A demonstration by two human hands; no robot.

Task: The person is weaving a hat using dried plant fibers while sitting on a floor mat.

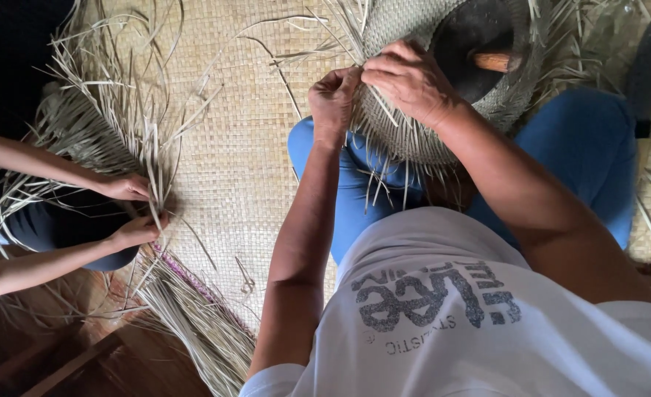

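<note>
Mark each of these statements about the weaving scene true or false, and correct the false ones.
1. Both hands work on a round woven basket. True: the left hand and right hand pinch strips at the rim of the basket.
2. The basket rests on a wooden table. False: it sits on the person's lap, over blue trousers.
3. A second person weaves at the left. True: two other hands grip loose strips.
4. The floor is covered by a woven mat. True: a mat lies under everyone.
5. The basket is empty. False: a dark bowl sits inside it.
</note>
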